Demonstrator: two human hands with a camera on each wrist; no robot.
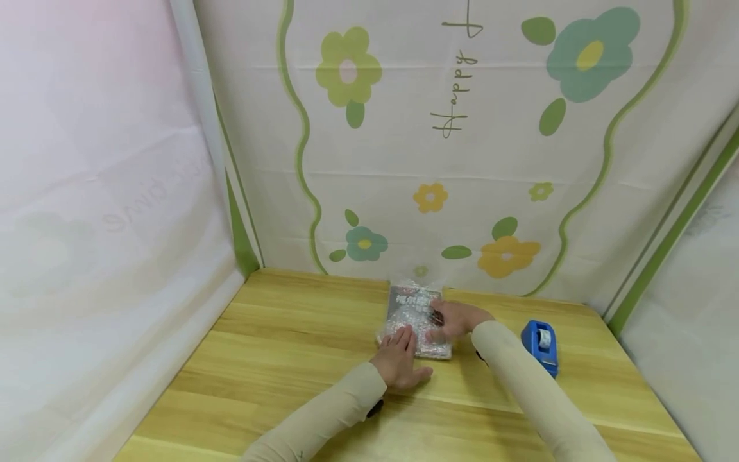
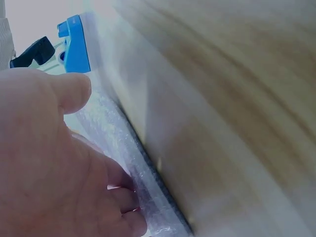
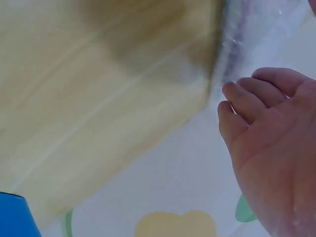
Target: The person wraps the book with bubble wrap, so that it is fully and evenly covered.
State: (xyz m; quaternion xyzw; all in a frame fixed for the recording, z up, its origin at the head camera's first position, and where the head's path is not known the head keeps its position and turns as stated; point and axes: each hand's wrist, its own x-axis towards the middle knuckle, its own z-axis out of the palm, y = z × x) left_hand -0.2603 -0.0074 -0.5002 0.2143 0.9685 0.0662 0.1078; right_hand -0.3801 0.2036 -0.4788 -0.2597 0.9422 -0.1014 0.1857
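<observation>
Lying beneath both hands [image 1: 399,362] [image 1: 457,321]: flat bubble-wrapped package [image 1: 408,314].

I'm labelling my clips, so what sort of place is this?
Probably a small curtained-off work booth: flower-printed fabric hangs around a wooden table, where a bubble-wrapped package and a blue tape dispenser sit.

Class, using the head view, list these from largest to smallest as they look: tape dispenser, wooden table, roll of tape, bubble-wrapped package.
1. Wooden table
2. Bubble-wrapped package, though partly covered
3. Tape dispenser, also partly covered
4. Roll of tape, seated in the dispenser
</observation>
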